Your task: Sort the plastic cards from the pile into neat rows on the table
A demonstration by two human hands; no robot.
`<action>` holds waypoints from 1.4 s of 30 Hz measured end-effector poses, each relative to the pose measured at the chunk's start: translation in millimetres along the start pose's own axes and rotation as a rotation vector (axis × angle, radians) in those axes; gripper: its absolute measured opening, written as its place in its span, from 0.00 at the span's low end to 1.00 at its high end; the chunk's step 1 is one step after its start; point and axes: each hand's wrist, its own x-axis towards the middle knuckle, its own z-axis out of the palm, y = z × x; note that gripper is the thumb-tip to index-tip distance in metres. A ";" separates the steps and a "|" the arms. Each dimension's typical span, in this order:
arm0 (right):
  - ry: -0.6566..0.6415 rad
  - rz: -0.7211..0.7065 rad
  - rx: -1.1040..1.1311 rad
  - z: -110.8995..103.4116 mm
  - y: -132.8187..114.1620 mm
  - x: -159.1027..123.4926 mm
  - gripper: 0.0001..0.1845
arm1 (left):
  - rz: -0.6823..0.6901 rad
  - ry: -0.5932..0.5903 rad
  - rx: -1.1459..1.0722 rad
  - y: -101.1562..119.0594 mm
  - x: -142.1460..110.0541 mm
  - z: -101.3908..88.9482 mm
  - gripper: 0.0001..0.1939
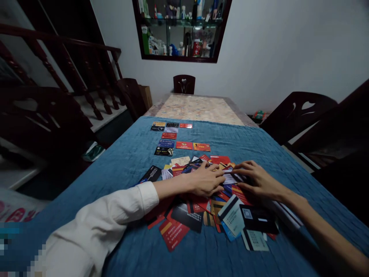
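A loose heap of plastic cards [187, 217], red, black, blue and white, lies on a blue cloth [121, 154] in front of me. My left hand [206, 179], in a white sleeve, rests palm down on the heap with fingers bent onto the cards. My right hand [255, 179] lies beside it, fingers flat and spread over the cards, fingertips touching a pale card [229, 177] between both hands. Further away, several cards [170, 136] lie sorted in neat rows.
The table [198, 107] extends beyond the cloth with a patterned bare top. Dark wooden chairs stand at the far end [183, 84], right [300, 111] and left [40, 115]. A stair railing [72, 46] runs on the left. A glass cabinet [180, 29] hangs on the wall.
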 end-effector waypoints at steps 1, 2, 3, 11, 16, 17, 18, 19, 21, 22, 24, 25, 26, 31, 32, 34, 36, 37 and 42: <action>0.008 -0.010 0.000 1.9 -2.3 3.1 0.20 | -0.012 0.003 0.018 -0.1 -2.4 -1.8 0.17; 0.016 -0.022 0.000 3.7 -4.8 6.3 0.20 | -0.026 0.003 0.035 -0.1 -5.0 -3.7 0.16; 0.021 -0.035 0.000 5.4 -7.4 9.7 0.19 | -0.041 0.000 0.049 -0.1 -7.9 -5.4 0.16; -0.018 -0.122 0.006 11.8 -30.6 38.1 0.17 | -0.182 -0.022 0.057 -1.4 -35.1 -11.3 0.13; -0.060 -0.133 0.006 11.3 -44.0 54.7 0.16 | -0.300 -0.036 0.008 -1.4 -48.6 -13.8 0.13; -0.068 -0.133 0.007 11.0 -46.2 57.4 0.17 | -0.318 -0.039 -0.004 -1.5 -50.4 -14.5 0.13; -0.078 -0.133 0.009 10.6 -48.3 59.7 0.17 | -0.332 -0.040 -0.014 -1.7 -51.9 -15.3 0.13; -0.087 -0.133 0.010 10.3 -50.1 61.6 0.17 | -0.342 -0.041 -0.020 -2.1 -53.2 -16.3 0.12; -0.100 -0.128 0.015 10.0 -53.0 64.5 0.18 | -0.351 -0.049 -0.024 -3.3 -55.2 -19.1 0.11; -0.103 -0.126 0.018 10.1 -54.2 65.4 0.18 | -0.351 -0.058 -0.024 -4.1 -56.0 -21.0 0.11; -0.105 -0.129 0.028 10.4 -55.9 66.7 0.18 | -0.350 -0.075 -0.030 -6.0 -57.4 -25.3 0.11; -0.103 -0.132 0.035 10.5 -56.5 67.2 0.19 | -0.351 -0.083 -0.039 -7.1 -58.1 -27.6 0.11; -0.099 -0.137 0.044 10.7 -57.0 67.8 0.19 | -0.355 -0.089 -0.052 -8.2 -58.6 -29.7 0.11; -0.051 -0.199 0.114 13.8 -56.2 71.6 0.14 | -0.374 -0.093 -0.138 -15.0 -60.9 -37.9 0.12; -0.036 -0.208 0.130 15.3 -55.5 72.3 0.13 | -0.373 -0.085 -0.154 -16.8 -61.3 -39.0 0.12; 0.004 -0.208 0.156 19.1 -54.5 73.4 0.12 | -0.375 -0.056 -0.179 -20.9 -62.1 -40.7 0.12; 0.050 -0.183 0.169 22.9 -54.6 73.8 0.12 | -0.385 -0.010 -0.194 -25.5 -63.1 -41.1 0.13; 0.069 -0.164 0.172 24.4 -55.2 74.0 0.12 | -0.392 0.017 -0.201 -27.8 -63.5 -40.8 0.13; 0.109 -0.093 0.188 27.3 -61.0 75.4 0.11 | -0.418 0.118 -0.229 -35.4 -65.6 -35.9 0.12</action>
